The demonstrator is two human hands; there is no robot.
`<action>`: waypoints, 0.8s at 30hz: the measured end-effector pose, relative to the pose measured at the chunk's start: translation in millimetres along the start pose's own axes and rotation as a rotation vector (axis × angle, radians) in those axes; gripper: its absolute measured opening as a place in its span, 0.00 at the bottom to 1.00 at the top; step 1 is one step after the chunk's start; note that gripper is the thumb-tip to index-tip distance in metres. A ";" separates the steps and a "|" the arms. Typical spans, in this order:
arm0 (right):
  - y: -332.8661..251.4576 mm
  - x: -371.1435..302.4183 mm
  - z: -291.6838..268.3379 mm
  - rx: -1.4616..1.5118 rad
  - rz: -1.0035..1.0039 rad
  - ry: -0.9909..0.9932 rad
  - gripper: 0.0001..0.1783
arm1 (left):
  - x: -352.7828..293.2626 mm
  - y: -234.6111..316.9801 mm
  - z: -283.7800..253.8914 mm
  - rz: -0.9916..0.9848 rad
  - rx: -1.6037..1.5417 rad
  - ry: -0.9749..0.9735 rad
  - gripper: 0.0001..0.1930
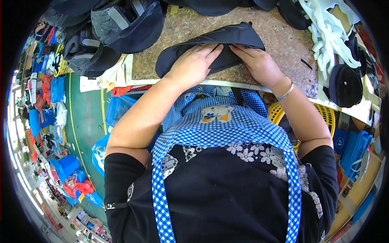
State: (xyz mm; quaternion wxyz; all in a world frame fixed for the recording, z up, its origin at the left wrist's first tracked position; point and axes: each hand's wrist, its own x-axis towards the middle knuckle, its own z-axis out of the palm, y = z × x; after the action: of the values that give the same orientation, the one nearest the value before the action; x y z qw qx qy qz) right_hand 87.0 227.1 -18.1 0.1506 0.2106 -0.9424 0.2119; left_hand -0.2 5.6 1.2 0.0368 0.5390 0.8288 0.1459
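Observation:
A black shoe upper (198,39) lies on its side on the speckled work board (289,52), rounded toe to the left and a small loop at its right end. My left hand (196,65) grips the near edge of the upper toward its toe half. On the right part of the same edge, my right hand (261,65), with a bangle at the wrist, has its fingers tucked over into the opening. Both hands' fingertips point toward each other and are partly hidden in the fold of the upper.
Several black and grey shoe uppers (125,26) are piled at the board's left and along its far edge. White-green strips (326,40) hang in a bunch at the right, beside another black piece (345,86). A yellow basket (324,115) stands below the table on the right.

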 end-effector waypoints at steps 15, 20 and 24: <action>-1.2 3.8 -26.7 0.311 0.109 -0.180 0.20 | -1.8 13.9 7.2 0.041 0.203 -0.035 0.24; -17.9 9.0 -10.4 0.204 0.006 -0.011 0.20 | -5.0 7.5 11.1 0.102 0.179 0.135 0.25; 1.4 5.5 -9.9 0.427 0.206 -0.305 0.20 | -11.9 3.7 18.6 0.055 0.020 0.140 0.29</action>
State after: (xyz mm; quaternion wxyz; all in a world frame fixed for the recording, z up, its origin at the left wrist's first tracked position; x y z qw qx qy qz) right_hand 83.5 231.0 -7.9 -0.0630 0.1702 -0.9047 0.3855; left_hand 12.2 -0.1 -16.7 -0.0305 0.5503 0.8157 0.1759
